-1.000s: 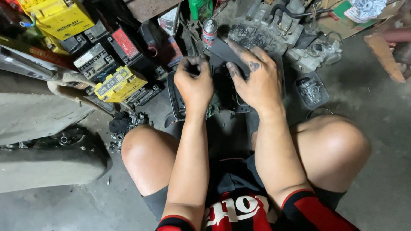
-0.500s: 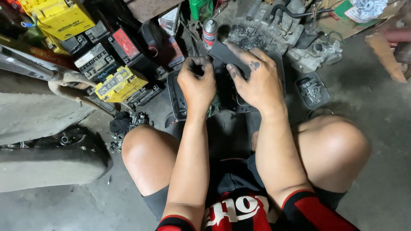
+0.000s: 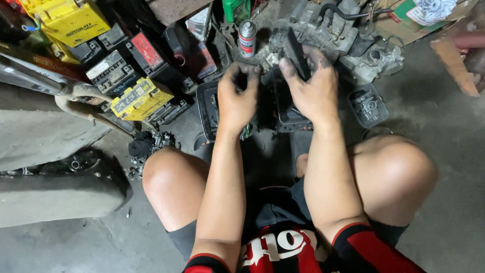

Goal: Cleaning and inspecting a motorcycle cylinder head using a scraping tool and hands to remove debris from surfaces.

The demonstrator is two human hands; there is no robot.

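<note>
While I am looking down over both bare knees, I am seeing the grimy right hand (image 3: 314, 90) gripping a flat black slab-shaped part (image 3: 296, 53), fingers curled round its lower end so the slab is sticking up and away from the palm, tilted a little to the left. Just beside it, the left hand (image 3: 237, 96) is curling its blackened fingertips (image 3: 246, 71) together as if pinching something small; what lies between them I cannot tell. Both hands are hovering over a dark plastic housing (image 3: 283, 108) that is lying on the concrete floor (image 3: 444, 151) between the knees, directly beneath the slab. Behind the hands, a red-and-white spray can (image 3: 247, 38) is standing upright next to a greasy grey metal engine block (image 3: 348, 35). Off to the left, yellow and black box-shaped batteries (image 3: 134, 98) are crowding together, well apart from the hands. A small black square tray (image 3: 369, 105) holding a metal part is sitting just right of the right wrist
</note>
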